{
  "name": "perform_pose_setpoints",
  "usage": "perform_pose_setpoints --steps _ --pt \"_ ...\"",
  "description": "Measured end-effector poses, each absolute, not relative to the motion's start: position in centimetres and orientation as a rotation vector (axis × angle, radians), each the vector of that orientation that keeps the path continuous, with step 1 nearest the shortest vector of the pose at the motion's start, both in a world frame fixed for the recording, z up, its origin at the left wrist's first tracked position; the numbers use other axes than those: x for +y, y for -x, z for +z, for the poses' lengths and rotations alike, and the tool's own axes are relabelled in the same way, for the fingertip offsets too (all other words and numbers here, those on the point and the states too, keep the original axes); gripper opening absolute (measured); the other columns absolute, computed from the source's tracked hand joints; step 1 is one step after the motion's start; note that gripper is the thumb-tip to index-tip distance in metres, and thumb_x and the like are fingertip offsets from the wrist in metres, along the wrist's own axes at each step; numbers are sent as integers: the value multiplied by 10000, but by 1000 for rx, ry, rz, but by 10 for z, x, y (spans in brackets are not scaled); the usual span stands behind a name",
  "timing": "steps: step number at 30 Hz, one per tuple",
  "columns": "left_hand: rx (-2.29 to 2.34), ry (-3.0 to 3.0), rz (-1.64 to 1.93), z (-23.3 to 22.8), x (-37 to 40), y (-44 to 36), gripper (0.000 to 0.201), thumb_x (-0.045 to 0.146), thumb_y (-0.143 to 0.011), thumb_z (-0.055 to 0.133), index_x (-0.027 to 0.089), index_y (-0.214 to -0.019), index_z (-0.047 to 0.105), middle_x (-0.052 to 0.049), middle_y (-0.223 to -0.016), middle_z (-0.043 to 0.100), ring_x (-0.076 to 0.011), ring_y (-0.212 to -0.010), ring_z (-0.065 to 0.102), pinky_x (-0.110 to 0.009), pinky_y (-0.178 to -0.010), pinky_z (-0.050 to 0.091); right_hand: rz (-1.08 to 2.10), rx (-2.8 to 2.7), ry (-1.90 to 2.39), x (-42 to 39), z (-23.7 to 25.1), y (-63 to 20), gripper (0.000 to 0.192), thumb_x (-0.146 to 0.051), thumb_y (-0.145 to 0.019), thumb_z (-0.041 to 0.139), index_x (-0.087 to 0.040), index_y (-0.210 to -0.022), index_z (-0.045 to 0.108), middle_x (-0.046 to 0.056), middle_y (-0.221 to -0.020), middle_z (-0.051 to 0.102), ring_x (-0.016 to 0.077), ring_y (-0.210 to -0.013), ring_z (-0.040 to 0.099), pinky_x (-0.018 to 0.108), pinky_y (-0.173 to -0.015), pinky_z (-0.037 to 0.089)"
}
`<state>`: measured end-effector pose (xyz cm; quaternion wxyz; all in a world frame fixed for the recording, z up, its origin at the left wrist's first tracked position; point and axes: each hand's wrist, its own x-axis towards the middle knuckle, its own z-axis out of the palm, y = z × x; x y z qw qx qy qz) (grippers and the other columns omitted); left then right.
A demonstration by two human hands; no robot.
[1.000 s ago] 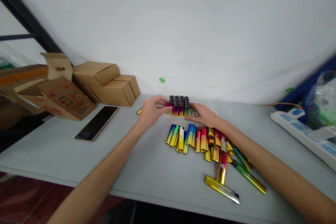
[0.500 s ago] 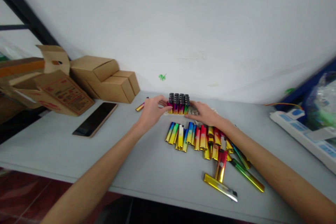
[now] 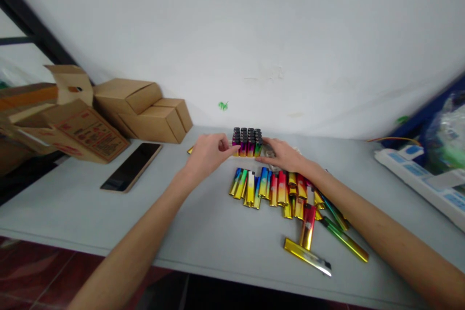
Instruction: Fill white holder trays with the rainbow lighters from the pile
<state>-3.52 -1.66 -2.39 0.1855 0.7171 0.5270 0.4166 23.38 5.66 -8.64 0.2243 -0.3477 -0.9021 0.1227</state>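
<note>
Against the far wall, my left hand [image 3: 209, 152] and right hand [image 3: 282, 155] press the upright lighter block [image 3: 247, 143] between curled fingers; uneven squeezing could topple it.

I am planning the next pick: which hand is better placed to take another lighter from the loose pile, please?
Probably the right hand: its wrist lies directly over the loose pile of shiny multicoloured lighters. The left hand sits left of the upright block of black-capped lighters, farther from the pile.

Bright, even light, faint shadows; glare on the foil lighters [image 3: 279, 191]; soft focus; edges bowed and stretched.
</note>
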Motion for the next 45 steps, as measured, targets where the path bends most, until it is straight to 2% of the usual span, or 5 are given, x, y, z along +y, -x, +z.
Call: perform_pose_setpoints --steps 5,12,24,37,45 --pt "1139 -2383 646 -16 -34 31 220 450 -778 811 237 -774 756 -47 -763 732 -215 -696 646 -299 -680 451 371 -2477 984 55 -83 -232 680 -529 -925 660 -119 -1451 526 211 -1368 647 388 -1218 638 573 -1060 500" --pt "945 -2357 511 -32 -39 22 803 504 -473 966 273 -1196 703 -110 -1261 704 -375 -1205 615 -454 -1074 416 401 -2475 1003 50 -75 -232 646 -503 -922 677 -132 -1432 539 197 -1374 648 386 -1233 629 569 -1066 495" --pt "949 -2437 270 -22 -38 26 786 336 -669 858 225 -1388 559 -119 -1439 601 -343 -1324 552 -490 -1157 395 383 -2456 963 52 -79 -233 655 -495 -923 676 -85 -1419 554 227 -1344 660 383 -1209 645 544 -1037 510" --pt "671 -1810 790 -12 -41 18 549 113 -820 704 269 -1341 633 -141 -1604 389 -271 -1138 700 -445 -969 595 382 -2455 933 55 -86 -233 621 -506 -935 664 -149 -1428 537 194 -1335 666 342 -1186 650 520 -1015 519" --pt "713 -1345 1061 -20 -34 12 512 174 -856 761 235 -1343 615 -138 -1399 631 -280 -1078 740 -437 -978 583 399 -2458 935 50 -77 -230 626 -494 -937 670 -134 -1431 533 199 -1363 654 348 -1212 645 529 -1035 514"
